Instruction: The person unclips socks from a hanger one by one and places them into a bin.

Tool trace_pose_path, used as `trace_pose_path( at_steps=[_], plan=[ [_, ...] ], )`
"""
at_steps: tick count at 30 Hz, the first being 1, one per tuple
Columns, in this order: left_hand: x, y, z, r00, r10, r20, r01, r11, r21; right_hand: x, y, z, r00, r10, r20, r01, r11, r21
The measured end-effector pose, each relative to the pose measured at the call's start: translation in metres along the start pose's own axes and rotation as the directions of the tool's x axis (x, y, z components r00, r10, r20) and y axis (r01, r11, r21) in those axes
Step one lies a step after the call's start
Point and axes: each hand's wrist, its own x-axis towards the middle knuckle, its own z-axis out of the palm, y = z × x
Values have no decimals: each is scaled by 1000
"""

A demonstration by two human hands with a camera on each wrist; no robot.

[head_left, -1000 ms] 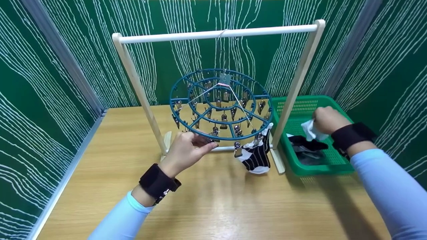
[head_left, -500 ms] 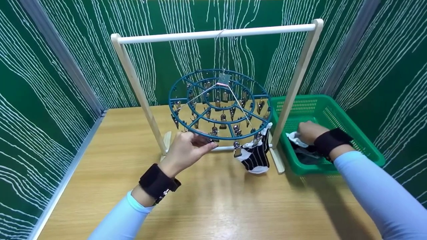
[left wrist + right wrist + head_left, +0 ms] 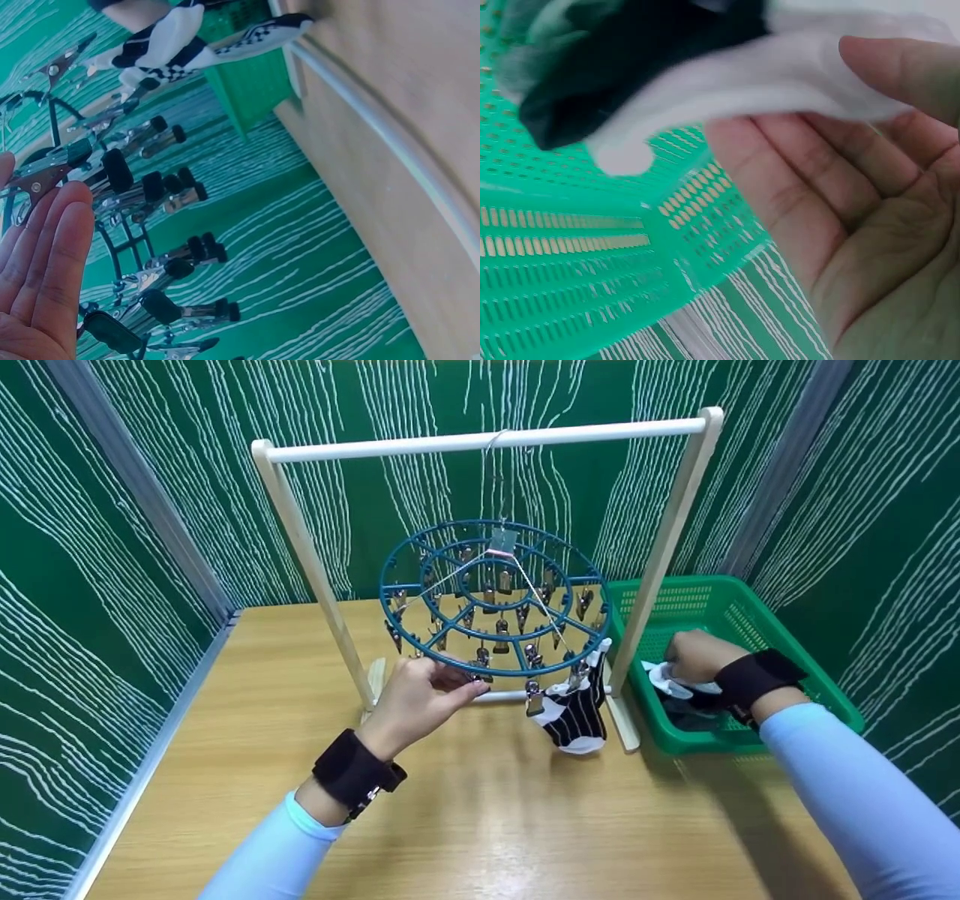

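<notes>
A round blue drying hanger (image 3: 430, 653) with several metal clips hangs from the rack. My left hand (image 3: 415, 701) is at its front left rim, pinching a clip (image 3: 36, 186) between thumb and fingers. To the right of that hand a black-and-white striped sock (image 3: 581, 718) hangs from the front right of the hanger. My right hand (image 3: 697, 656) is inside the green basket (image 3: 821, 682) and holds a white sock (image 3: 780, 75) between thumb and fingers. Dark cloth (image 3: 622, 67) lies beside the white one, close to the fingertips.
A wooden rack with a white top bar (image 3: 420, 446) stands on the table (image 3: 480, 817); its right foot (image 3: 622, 724) is close to the basket. Green panels with white wavy lines (image 3: 97, 585) enclose the table at the back and sides.
My right hand has moved left and down within the basket with the white sock, then stayed nearly in place. The left hand keeps its place at the clip.
</notes>
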Motion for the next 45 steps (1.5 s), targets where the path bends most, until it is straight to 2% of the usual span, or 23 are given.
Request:
trace_pose_path(
  at_steps=[6,9,14,21,24,26,29,33,36,39,45],
  plan=[
    [-2,0,0,1000,-8,-4,8,1000,-1,-14,-16,-21,993,-46,-106,46,999,-3],
    [-2,-1,0,1000,4,-8,-4,1000,4,-22,-23,-30,987,-46,-157,51,998,28],
    [-2,-1,-1,1000,28,-13,-28,1000,6,-38,-43,-42,965,-50,-258,69,996,62],
    [-2,0,-2,999,27,-21,-26,999,23,-60,-75,-52,923,-114,-369,137,990,37],
    [-2,0,-2,999,28,-23,-27,999,26,-67,-87,-52,897,-160,-412,184,983,19],
    [-3,0,-2,999,32,-25,-31,999,38,-71,-95,-50,869,-198,-452,224,975,4],
    [-3,0,-2,999,36,-27,-34,998,60,-73,-105,-47,813,-259,-521,288,957,-27],
    [-4,2,-2,999,30,-32,-27,996,83,-70,-116,-41,721,-346,-600,357,928,-106],
    [-5,2,-2,999,30,-44,-26,995,100,-65,-122,-37,678,-394,-620,376,911,-168],
    [-7,3,-1,997,43,-60,-36,992,121,-59,-126,-32,665,-423,-615,377,901,-213],
    [-10,6,0,992,83,-97,-65,982,180,-50,-129,-22,682,-444,-582,383,894,-233]
  ],
)
